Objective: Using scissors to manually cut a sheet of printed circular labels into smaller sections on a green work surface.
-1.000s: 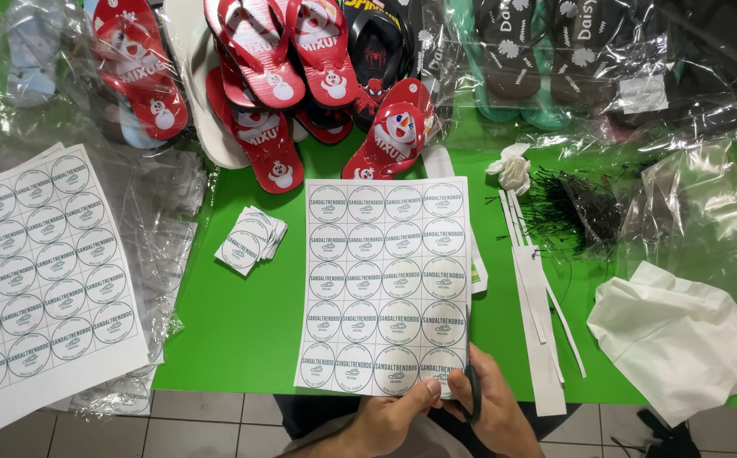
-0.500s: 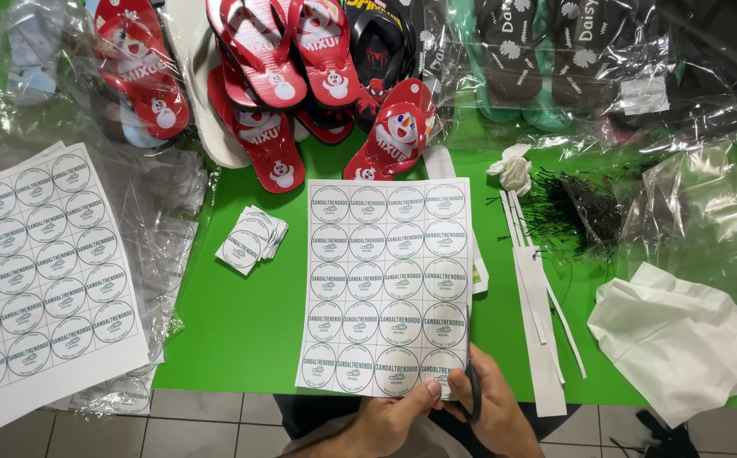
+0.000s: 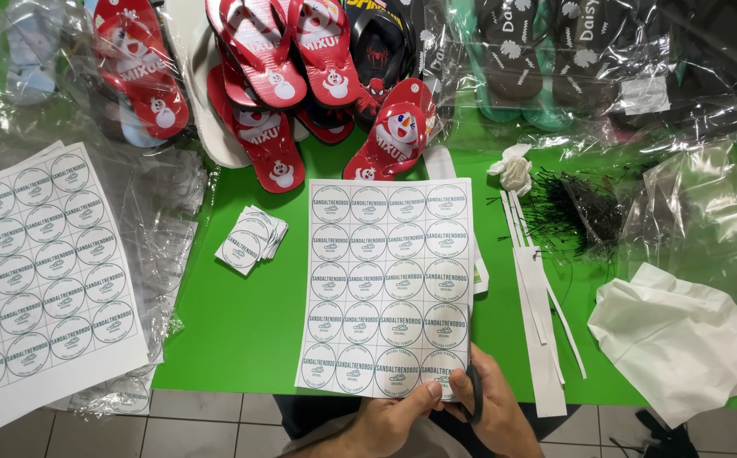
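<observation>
Label sheet [image 3: 385, 288] was laid on green worktop [image 3: 241, 331], long axis running away from body. Bottom edge was pinched by left hand [image 3: 394, 420]. Scissors [image 3: 474, 392] were gripped by right hand [image 3: 496, 416] at sheet's bottom right corner.

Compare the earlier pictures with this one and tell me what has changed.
Nothing has visibly changed. The left hand still pinches the bottom edge of the sheet of round labels, and the right hand still holds the scissors at its lower right corner. The small stack of cut labels and the red sandals lie as before.
</observation>
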